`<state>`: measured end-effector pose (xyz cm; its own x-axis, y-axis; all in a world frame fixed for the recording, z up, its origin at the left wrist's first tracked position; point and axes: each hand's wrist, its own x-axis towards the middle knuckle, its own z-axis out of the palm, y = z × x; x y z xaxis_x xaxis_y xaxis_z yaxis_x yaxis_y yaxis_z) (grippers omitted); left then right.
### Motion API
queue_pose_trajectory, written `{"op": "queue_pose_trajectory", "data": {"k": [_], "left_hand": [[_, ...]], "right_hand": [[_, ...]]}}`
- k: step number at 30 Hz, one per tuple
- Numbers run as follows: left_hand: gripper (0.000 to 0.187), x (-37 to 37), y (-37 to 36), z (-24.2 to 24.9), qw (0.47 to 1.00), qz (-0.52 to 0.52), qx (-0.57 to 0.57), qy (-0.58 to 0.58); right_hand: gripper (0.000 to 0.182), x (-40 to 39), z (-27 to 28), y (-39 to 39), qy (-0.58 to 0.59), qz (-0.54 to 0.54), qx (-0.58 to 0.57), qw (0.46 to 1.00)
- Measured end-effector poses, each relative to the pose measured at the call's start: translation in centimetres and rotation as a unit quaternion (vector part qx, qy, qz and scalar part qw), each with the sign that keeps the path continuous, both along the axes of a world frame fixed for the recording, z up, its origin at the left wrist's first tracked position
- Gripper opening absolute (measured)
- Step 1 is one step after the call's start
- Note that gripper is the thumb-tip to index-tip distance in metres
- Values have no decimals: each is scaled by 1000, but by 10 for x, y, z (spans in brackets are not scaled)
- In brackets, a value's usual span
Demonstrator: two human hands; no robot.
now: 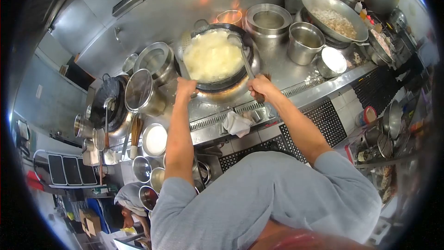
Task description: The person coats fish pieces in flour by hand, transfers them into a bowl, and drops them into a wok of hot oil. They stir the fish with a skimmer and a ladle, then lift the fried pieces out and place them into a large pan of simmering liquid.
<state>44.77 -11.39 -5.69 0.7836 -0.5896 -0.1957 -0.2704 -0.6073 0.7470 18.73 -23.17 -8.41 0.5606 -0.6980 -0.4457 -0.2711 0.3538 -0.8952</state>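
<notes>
A large black wok (249,55) sits on the range in front of me, filled with pale yellow, frothy food (209,55). My left hand (186,87) is closed around the handle of a skimmer (185,41), whose perforated head shows at the wok's left side. On the right, my right hand (260,86) grips a ladle (248,62) near its wooden handle end. The ladle's bowl rests at the upper right of the food, partly hidden. Both forearms reach forward over the range's front edge.
Flames rise behind the wok near a metal pot (230,17). Steel pots (306,42) stand to the right, beside a wide pan (309,1) of food. Another wok (99,106) sits left, near a strainer-topped pot (155,105). A co-worker (132,199) bends at lower left.
</notes>
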Motion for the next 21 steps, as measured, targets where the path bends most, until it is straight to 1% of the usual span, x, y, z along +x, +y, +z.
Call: {"op": "queue_pose_trajectory", "data": {"k": [1, 2, 3, 4, 5, 6, 7, 8, 9, 10, 12, 13, 15, 18, 19, 21], "left_hand": [[43, 3, -2, -7, 997, -14, -40, 60], [37, 7, -2, -13, 989, -28, -81, 118], [26, 9, -2, -20, 985, -7, -96, 145], [26, 11, -2, -25, 985, -5, -95, 144], [25, 14, -3, -30, 978, 0, -106, 180], [23, 17, -3, -34, 969, 6, -118, 216], [23, 14, 0, -30, 970, 8, -118, 214], [18, 9, 2, -27, 953, 11, -144, 265], [13, 5, 5, -24, 933, 13, -170, 316], [13, 4, 6, -25, 934, 15, -173, 314], [6, 2, 9, -30, 884, 25, -231, 406], [6, 1, 13, -31, 884, 26, -232, 404], [8, 1, 17, -33, 873, -5, -239, 426], [10, -1, 24, -31, 884, -12, -238, 401], [10, -2, 26, -30, 884, -8, -235, 403], [25, -4, 25, -26, 897, -5, -242, 370]], "right_hand": [[9, 5, 1, 4, -55, -10, 81, 995], [9, 10, 0, 5, -55, -7, 83, 995], [11, 15, -3, 5, -107, -9, 136, 985], [13, 19, 0, 8, -158, -10, 188, 969], [24, 24, 9, 15, -146, -21, 194, 970], [24, 28, 7, 13, -147, -19, 195, 970], [25, 34, 4, 11, -185, -11, 252, 950], [26, 38, 1, 9, -222, -2, 307, 925], [26, 43, -3, 9, -222, 1, 308, 925], [26, 47, -3, 9, -236, 12, 317, 918], [27, 52, -3, 9, -248, 26, 327, 911], [26, 53, -1, 8, -256, 27, 330, 908], [25, 54, 4, 4, -264, 28, 331, 905], [25, 49, 18, 1, -250, 42, 341, 905], [25, 48, 18, -3, -257, 56, 359, 895], [25, 45, 19, -9, -262, 77, 383, 882]]}}
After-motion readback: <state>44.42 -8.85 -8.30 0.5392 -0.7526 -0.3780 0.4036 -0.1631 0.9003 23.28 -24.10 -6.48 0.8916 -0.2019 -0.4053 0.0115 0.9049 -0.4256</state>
